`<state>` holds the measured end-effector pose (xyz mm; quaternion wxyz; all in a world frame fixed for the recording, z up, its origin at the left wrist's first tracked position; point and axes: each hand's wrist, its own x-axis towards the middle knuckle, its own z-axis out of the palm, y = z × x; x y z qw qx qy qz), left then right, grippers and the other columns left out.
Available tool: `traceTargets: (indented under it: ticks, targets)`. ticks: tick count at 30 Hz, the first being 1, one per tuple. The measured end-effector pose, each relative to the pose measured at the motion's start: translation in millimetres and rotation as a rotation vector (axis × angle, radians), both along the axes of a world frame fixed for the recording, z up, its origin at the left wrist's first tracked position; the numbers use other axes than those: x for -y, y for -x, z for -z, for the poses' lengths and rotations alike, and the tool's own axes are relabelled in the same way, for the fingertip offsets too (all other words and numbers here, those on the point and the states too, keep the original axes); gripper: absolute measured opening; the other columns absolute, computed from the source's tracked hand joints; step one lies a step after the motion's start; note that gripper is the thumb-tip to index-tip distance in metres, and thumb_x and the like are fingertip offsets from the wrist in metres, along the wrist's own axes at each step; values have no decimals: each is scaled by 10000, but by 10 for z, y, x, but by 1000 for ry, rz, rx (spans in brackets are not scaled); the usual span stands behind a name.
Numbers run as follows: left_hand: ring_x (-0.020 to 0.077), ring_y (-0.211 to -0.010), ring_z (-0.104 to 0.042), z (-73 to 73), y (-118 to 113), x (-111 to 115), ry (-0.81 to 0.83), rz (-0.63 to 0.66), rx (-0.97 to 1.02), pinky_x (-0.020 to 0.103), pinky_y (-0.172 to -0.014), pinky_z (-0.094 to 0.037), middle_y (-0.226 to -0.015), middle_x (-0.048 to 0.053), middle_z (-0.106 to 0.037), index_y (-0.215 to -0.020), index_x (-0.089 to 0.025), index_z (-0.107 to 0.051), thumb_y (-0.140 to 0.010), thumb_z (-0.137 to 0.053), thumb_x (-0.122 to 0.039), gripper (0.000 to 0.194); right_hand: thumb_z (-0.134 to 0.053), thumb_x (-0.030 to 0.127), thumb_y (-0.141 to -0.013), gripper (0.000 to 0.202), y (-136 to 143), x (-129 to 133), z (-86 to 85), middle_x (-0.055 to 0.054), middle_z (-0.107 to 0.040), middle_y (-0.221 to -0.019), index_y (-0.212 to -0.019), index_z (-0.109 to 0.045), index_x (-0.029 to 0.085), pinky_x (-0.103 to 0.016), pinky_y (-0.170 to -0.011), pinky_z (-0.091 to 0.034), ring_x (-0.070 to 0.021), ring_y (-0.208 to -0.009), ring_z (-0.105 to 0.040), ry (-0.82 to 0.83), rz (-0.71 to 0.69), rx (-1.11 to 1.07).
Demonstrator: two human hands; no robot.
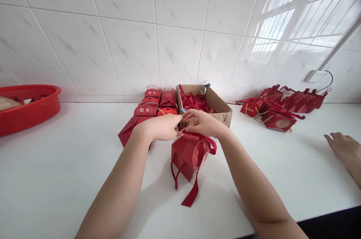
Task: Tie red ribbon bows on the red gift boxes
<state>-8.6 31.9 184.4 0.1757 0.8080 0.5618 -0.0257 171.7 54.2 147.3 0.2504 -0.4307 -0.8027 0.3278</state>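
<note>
A red gift box (186, 156) with a rope handle stands on the white table, a red ribbon (197, 179) trailing down its front onto the tabletop. At the box's far top edge, my left hand (166, 126) and my right hand (201, 122) meet with fingers pinched together. Something small and pale shows between the fingertips, too small to make out. Just behind my hands is a cardboard box (222, 105) holding loose red ribbons (196, 102).
Several red gift boxes (145, 109) stand left of the cardboard box. A red plastic basket (31, 115) is at the far left. More red boxes (279, 118) sit at the back right. Another person's hand (342, 147) rests on the table at the right.
</note>
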Motion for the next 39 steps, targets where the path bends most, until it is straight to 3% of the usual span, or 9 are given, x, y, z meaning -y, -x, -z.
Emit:
traceTargets:
  ticks: [6,11,17,21,25,29,33,36,39]
  targets:
    - [172,-623,-503,-20,-5,-16,78,-10,38,279,-526,-344,-803,37,-589,-760,-214,-519,-809,-410,-355,184,-603,160,-739,331,-2,24,-32,-43,-638,-1014,-1063,-584,220,-295,-743,-494,-169,-898,-614,29,13,40]
    - [143,-551,-438,-3,-54,-47,103,-12,-11,275,-492,-318,-740,29,-543,-727,-206,-480,-784,-439,-306,122,-589,126,-740,286,10,-15,28,-43,-645,-1060,-1009,-598,222,-275,-714,-512,-151,-878,-633,54,-54,-39]
    - [165,-612,-519,-29,-47,-13,165,25,-22,272,-499,-353,-810,33,-624,-749,-212,-539,-753,-446,-282,117,-598,119,-756,277,-8,-40,59,-40,-681,-978,-1015,-583,216,-309,-799,-528,-161,-916,-646,101,-156,-80]
    - [173,-683,-580,-61,15,12,163,42,84,264,-520,-382,-867,26,-674,-763,-214,-581,-735,-459,-284,144,-610,142,-772,336,-27,-22,31,-46,-673,-1023,-1094,-546,215,-323,-866,-522,-161,-964,-641,165,-282,-133]
    - [158,-656,-579,-99,100,36,77,56,222,257,-518,-374,-791,0,-672,-721,-220,-569,-767,-455,-319,157,-668,175,-745,412,-30,29,-40,-33,-661,-1061,-1130,-538,240,-340,-901,-512,-173,-1020,-623,144,-302,-95]
    - [158,-673,-591,-164,152,104,-39,64,464,263,-565,-413,-775,6,-669,-717,-208,-533,-824,-451,-366,208,-699,240,-729,463,-66,88,-110,-39,-638,-1116,-1164,-543,259,-366,-914,-504,-200,-1071,-595,102,-273,-25]
    - [202,-795,-641,-220,151,175,-129,80,832,321,-692,-489,-834,55,-685,-813,-188,-566,-842,-499,-377,202,-637,268,-780,384,-167,208,-219,-40,-624,-1111,-1154,-553,264,-349,-897,-501,-186,-1062,-587,-29,-68,-25]
    - [207,-789,-656,-239,149,190,-237,82,1160,334,-703,-507,-817,70,-677,-810,-168,-579,-833,-552,-339,174,-571,232,-812,237,-273,332,-326,-33,-642,-1031,-1049,-574,246,-309,-813,-519,-167,-980,-613,-72,35,-6]
    - [172,-707,-655,-258,173,185,-330,98,1487,290,-617,-497,-789,50,-661,-815,-167,-585,-818,-579,-255,88,-591,280,-794,90,-382,431,-403,-15,-650,-883,-859,-562,226,-280,-669,-513,-160,-822,-626,-91,92,108]
